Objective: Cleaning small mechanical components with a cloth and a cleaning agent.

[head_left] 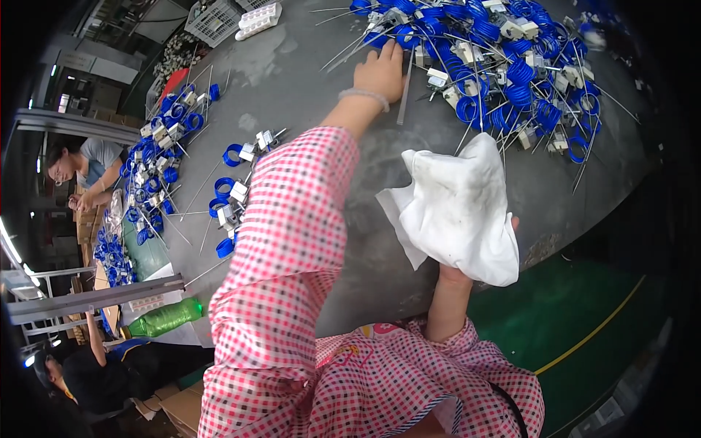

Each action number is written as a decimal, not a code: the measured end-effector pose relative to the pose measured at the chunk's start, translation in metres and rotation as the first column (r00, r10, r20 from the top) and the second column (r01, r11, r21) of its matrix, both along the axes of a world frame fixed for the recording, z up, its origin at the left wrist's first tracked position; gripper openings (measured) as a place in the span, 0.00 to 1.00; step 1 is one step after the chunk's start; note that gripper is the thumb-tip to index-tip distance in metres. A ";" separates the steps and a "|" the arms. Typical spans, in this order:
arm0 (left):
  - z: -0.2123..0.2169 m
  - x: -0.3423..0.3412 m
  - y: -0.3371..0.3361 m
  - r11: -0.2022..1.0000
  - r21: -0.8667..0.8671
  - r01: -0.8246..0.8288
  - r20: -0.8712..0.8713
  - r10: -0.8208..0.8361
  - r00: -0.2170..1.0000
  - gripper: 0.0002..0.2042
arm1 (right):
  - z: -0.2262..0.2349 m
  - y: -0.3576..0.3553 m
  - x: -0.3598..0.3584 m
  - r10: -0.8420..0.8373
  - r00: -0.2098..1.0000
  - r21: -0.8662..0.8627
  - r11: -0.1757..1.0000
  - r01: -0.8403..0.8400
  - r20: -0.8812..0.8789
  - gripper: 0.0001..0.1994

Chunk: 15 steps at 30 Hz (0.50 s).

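At the far left of the grey table, a long heap of blue coiled cables with small white connector blocks and thin metal rods stretches back toward a white plastic basket, with a few loose ones lying just right of it and a green bottle below the table's near-left edge. Two other people work along that left side. Right of centre, the left hand, on a pink checked sleeve with a pale bracelet at the wrist, reaches far across the table, fingers spread flat and resting on the near edge of the big pile of blue coils, touching its rods and wires without clearly gripping any. Nearer and further right, the right hand is closed around a white cloth, mostly hidden beneath it; the cloth is crumpled, bunched upward, soiled with grey-green smudges, and held above the table's near edge. Beyond it on the right lies green floor with a yellow line.
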<state>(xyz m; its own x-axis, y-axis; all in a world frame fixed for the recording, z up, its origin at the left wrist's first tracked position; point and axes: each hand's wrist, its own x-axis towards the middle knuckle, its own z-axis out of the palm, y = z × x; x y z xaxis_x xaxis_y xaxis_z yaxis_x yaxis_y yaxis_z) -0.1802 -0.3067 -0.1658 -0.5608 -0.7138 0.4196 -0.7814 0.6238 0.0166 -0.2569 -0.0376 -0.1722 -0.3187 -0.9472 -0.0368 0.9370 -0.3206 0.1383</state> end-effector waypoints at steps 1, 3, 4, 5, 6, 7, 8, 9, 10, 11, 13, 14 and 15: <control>-0.001 -0.003 -0.002 1.000 0.003 0.002 -0.002 -0.002 1.000 0.22 | -0.001 0.000 0.001 -0.006 1.000 0.014 1.000 0.005 0.009 0.30; 0.002 -0.007 -0.004 0.980 0.179 -0.092 -0.017 0.097 0.995 0.20 | -0.004 0.000 0.000 -0.010 1.000 0.030 0.999 0.010 0.017 0.29; 0.003 -0.006 0.000 0.986 0.131 -0.107 0.072 0.098 0.993 0.17 | -0.005 0.000 -0.001 -0.013 1.000 0.045 0.999 0.012 0.023 0.28; 0.005 -0.003 0.005 0.985 0.132 -0.110 0.071 0.101 0.992 0.17 | -0.006 0.000 -0.001 -0.013 0.999 0.058 0.998 0.011 0.029 0.27; 0.008 0.001 0.015 0.976 0.169 -0.135 0.089 0.121 0.989 0.17 | -0.007 0.000 -0.002 -0.014 0.999 0.058 0.998 0.012 0.032 0.27; 0.013 0.009 0.026 0.965 0.204 -0.164 0.110 0.144 0.983 0.16 | -0.008 -0.001 -0.002 -0.012 0.999 0.034 0.999 0.014 -0.045 0.27; 0.019 0.020 0.039 0.965 0.225 -0.136 0.105 0.115 0.988 0.16 | -0.009 -0.002 -0.002 -0.010 0.993 0.007 1.000 0.011 -0.121 0.26; 0.027 0.031 0.054 0.964 0.223 -0.147 0.112 0.124 0.986 0.16 | -0.008 -0.001 -0.002 -0.001 0.993 0.006 1.000 0.002 -0.115 0.26; 0.033 0.040 0.067 0.971 0.224 -0.086 -0.024 0.094 0.995 0.15 | -0.010 -0.002 -0.004 0.023 0.996 -0.012 1.000 -0.024 -0.088 0.26; 0.042 0.049 0.081 0.977 0.213 -0.029 -0.159 0.064 0.985 0.14 | -0.010 -0.002 -0.005 0.049 0.997 -0.034 0.998 -0.051 -0.061 0.25; 0.068 0.061 0.111 0.935 0.352 0.050 -0.362 0.087 0.928 0.14 | -0.013 -0.003 -0.009 0.018 0.996 0.008 1.000 -0.017 -0.088 0.26; 0.081 0.067 0.127 0.875 0.458 0.159 -0.547 0.137 0.826 0.14 | -0.012 -0.004 -0.009 -0.014 0.993 0.046 0.999 0.020 -0.120 0.26; 0.090 0.073 0.142 0.876 0.457 0.156 -0.545 0.136 0.828 0.14 | -0.010 -0.006 -0.007 -0.013 0.993 0.044 0.999 0.018 -0.117 0.26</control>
